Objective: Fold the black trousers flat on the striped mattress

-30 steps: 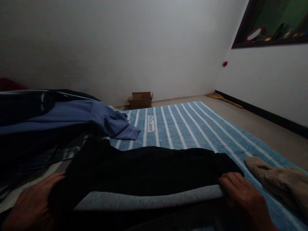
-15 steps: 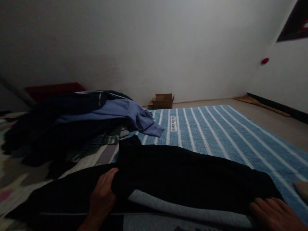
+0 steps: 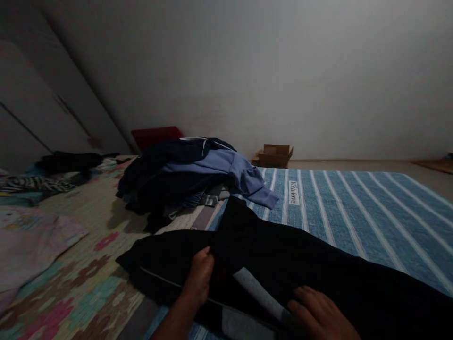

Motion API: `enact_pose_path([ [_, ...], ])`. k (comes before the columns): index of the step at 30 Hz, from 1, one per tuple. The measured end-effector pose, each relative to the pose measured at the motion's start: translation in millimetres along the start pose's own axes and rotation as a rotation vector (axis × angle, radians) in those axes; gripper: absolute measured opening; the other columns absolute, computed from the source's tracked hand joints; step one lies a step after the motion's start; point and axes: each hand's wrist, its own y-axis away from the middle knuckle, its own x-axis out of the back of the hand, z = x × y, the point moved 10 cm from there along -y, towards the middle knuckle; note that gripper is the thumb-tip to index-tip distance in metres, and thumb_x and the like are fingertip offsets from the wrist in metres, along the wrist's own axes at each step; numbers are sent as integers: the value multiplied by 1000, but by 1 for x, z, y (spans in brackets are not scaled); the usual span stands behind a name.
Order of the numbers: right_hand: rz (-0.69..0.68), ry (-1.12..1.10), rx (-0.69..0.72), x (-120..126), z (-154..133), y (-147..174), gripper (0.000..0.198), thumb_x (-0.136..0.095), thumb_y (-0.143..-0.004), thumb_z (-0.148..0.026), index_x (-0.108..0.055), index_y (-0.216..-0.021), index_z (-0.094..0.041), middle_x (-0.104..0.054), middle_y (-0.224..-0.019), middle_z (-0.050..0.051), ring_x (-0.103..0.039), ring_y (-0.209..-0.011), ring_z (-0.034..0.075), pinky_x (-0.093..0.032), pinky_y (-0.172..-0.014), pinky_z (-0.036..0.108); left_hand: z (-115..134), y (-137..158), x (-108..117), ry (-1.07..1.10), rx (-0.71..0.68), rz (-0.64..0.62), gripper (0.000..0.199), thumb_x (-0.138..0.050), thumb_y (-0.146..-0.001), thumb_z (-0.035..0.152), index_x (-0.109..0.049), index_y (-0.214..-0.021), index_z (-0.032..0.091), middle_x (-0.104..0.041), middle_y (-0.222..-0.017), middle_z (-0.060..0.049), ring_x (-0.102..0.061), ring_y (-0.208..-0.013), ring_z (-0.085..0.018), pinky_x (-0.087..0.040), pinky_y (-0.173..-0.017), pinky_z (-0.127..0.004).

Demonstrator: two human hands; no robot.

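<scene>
On the floor, over the striped mat, this is how things lie:

Garment: a black garment (image 3: 300, 264) with a grey band (image 3: 260, 295) lies spread low across the blue striped mat (image 3: 354, 212), one end reaching onto the flowered sheet (image 3: 71, 278).
Left hand: the left hand (image 3: 200, 278) has its fingers closed on a fold of the black garment near its middle, knuckles up.
Right hand: the right hand (image 3: 318, 314) lies flat on the garment with fingers together and stretched out, just beside the grey band; it presses and does not grip.
Pile: a heap of dark clothes (image 3: 170, 184) with a blue sweater (image 3: 230, 172) on top sits behind the garment, the blue sleeve hanging onto the mat.
Mat label: a white tag (image 3: 293, 192) with lettering lies among the stripes.
Back wall: a cardboard box (image 3: 274, 156) stands open against it, with a red cushion (image 3: 155, 137) further left.
Far left: more clothes (image 3: 53, 170) lie scattered, too dim to tell apart.
</scene>
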Motion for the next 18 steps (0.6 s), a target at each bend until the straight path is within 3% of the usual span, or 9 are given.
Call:
enact_pose_path([
  [4,28,9,-8,-27,-4,0,39,-53,-85,-44,-55,-120,-26,-66,-109,8,-64,-94,23,-51,-68,28,-36,15,-33,460,316,-186,25,-64,-75,31,-62,-97,18,-71,-77,-5,-67,-70,-23,-52,-61,-32],
  [7,53,12,26,-38,-7,11,41,-54,-84,-45,-57,-119,-24,-66,-109,8,-64,-95,22,-51,-72,27,-36,20,-57,729,387,-312,26,-56,-82,31,-63,-104,18,-72,-88,-8,-68,-82,-25,-52,-75,-38],
  [13,54,35,84,-46,-8,20,32,-50,-86,-27,-59,-116,-24,-66,-109,7,-64,-96,20,-53,-73,26,9,4,-67,1013,233,-351,33,-47,-84,32,-64,-108,16,-68,-106,-11,-62,-102,-27,-44,-95,-42],
  [16,35,10,112,-48,-8,21,29,-49,-88,-30,-61,-114,-23,-66,-110,7,-63,-98,19,-53,-76,25,34,-9,-57,1010,111,-321,38,-45,-85,39,-64,-108,16,-67,-109,-11,-59,-107,-28,-42,-96,-44],
  [18,32,-19,108,-47,-7,21,29,-50,-89,-32,-60,-115,-24,-66,-111,6,-62,-100,18,-53,-77,25,46,-19,-46,905,33,-231,44,-40,-86,45,-63,-108,13,-67,-108,-13,-59,-106,-28,-44,-93,-45],
])
